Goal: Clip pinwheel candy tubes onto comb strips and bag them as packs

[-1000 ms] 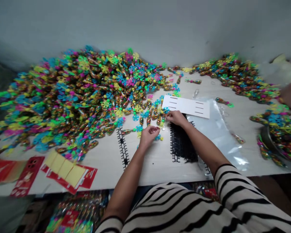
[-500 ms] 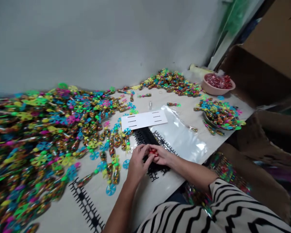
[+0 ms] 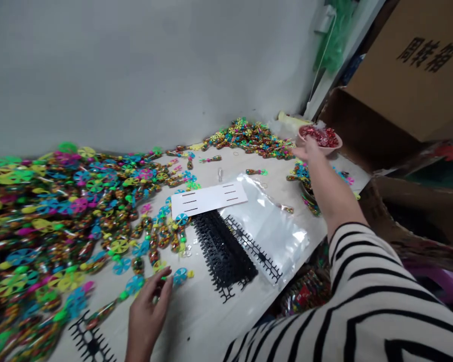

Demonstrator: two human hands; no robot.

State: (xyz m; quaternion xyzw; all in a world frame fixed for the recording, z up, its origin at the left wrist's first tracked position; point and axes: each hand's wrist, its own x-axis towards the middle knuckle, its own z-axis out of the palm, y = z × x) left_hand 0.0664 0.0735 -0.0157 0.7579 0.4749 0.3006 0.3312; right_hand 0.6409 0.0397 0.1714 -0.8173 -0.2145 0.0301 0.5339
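My right hand is stretched out to the pink bowl at the far right. Its thumb stands apart from the fingers, which overlap the bowl's near edge, in front of shiny red wrapped pieces. Near the front of the table, my left hand has its fingers curled toward the thumb; whatever may lie inside is hidden. Beside it lie candy-filled clear bottles with coloured pinwheels. Between my hands are a stack of black plastic strips and a white slotted card.
Clear plastic bags lie under one black strip. A large heap of pinwheel bottles covers the left side; a smaller pile sits by the wall. A plate of them is partly behind my right arm. Cardboard boxes stand at right.
My hands were together over the black strips, holding something shiny red. The right has moved away to the pink bowl, the left toward the front left. The view has shifted somewhat.
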